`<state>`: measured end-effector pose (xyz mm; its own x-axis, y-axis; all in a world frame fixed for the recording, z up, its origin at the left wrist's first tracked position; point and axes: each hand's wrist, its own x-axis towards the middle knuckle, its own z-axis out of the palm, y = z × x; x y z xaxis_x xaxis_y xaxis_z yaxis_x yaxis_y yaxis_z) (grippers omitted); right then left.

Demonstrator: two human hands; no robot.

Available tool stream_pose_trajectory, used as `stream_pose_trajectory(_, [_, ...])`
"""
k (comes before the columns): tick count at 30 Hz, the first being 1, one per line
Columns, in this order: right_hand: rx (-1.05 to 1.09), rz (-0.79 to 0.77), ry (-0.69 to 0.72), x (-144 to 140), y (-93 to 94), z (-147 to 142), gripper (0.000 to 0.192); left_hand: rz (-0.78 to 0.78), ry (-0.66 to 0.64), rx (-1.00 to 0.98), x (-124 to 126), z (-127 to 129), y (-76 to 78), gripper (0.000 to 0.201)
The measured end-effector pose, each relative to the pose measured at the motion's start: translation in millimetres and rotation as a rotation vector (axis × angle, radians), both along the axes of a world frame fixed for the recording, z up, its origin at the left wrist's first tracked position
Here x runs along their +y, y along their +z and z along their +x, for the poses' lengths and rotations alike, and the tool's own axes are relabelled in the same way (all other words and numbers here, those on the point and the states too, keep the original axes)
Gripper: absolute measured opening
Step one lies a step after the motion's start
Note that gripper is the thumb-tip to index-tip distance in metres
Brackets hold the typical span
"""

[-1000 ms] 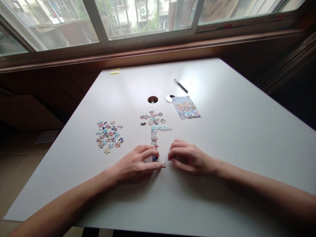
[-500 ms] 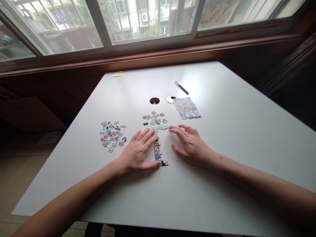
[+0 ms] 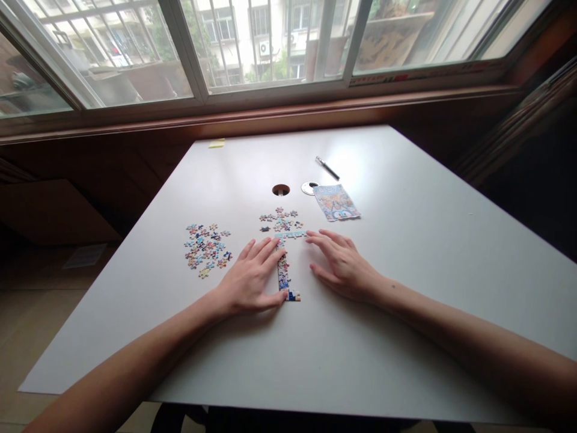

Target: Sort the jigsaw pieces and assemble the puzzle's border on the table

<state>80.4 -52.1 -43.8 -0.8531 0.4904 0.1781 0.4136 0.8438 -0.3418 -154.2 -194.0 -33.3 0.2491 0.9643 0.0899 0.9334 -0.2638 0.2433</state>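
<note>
Joined jigsaw puzzle pieces [image 3: 283, 273] form a bracket-shaped border on the white table, with a light blue top row, a left column and a short dark blue bottom end. My left hand [image 3: 252, 276] lies along the column's left side, fingers spread, fingertips and thumb touching its edge. At the right end of the top row are the fingertips of my right hand [image 3: 340, 263]; its fingers are apart and its thumb is off the puzzle. Loose puzzle pieces [image 3: 283, 221] are scattered just above the top row. A larger heap of pieces [image 3: 206, 248] lies left of my left hand.
A picture sheet [image 3: 337, 202] lies on the table [image 3: 406, 240] beyond my right hand, beside a round metal cover [image 3: 310, 188]. Farther back is a pen [image 3: 327, 168]. A round hole [image 3: 280, 190] opens in the tabletop, and a yellow sticky note [image 3: 217, 143] sits at the far edge.
The camera view has tilted up slightly, so the table appears a little lower. Both hands keep nearly the same pose at the puzzle border.
</note>
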Motion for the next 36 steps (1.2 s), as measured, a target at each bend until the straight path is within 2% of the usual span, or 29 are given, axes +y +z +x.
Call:
stream_pose_trajectory(3, [0.046, -0.006, -0.012, 1, -1.9, 0, 0.045, 0.039, 0.024, -0.046, -1, 1, -1.5, 0.079])
stream_pose_trajectory(7, [0.13, -0.043, -0.048, 8, -3.9, 0, 0.041, 0.161, 0.142, -0.177, 4, -4, -3.5, 0.052])
stream_pose_trajectory(11, [0.161, -0.075, -0.087, 28, 0.9, -8, 0.035, 0.239, 0.272, -0.153, 28, -24, 2.5, 0.029])
stream_pose_trajectory(16, [0.152, -0.041, -0.146, 59, 12.8, -36, 0.028, 0.097, 0.299, -0.051, 69, -46, 16.1, 0.03])
stream_pose_trajectory(19, [0.131, -0.045, -0.132, 71, 15.8, -52, 0.027, 0.09, 0.302, -0.057, 80, -46, 19.3, 0.026])
stream_pose_trajectory(30, [0.018, -0.093, -0.041, 91, 19.5, -77, 0.015, 0.078, 0.345, -0.076, 69, -54, 22.2, 0.025])
stream_pose_trajectory(36, [0.055, -0.095, -0.015, 92, 16.2, -73, 0.022, 0.098, 0.309, -0.032, 76, -48, 17.4, 0.02])
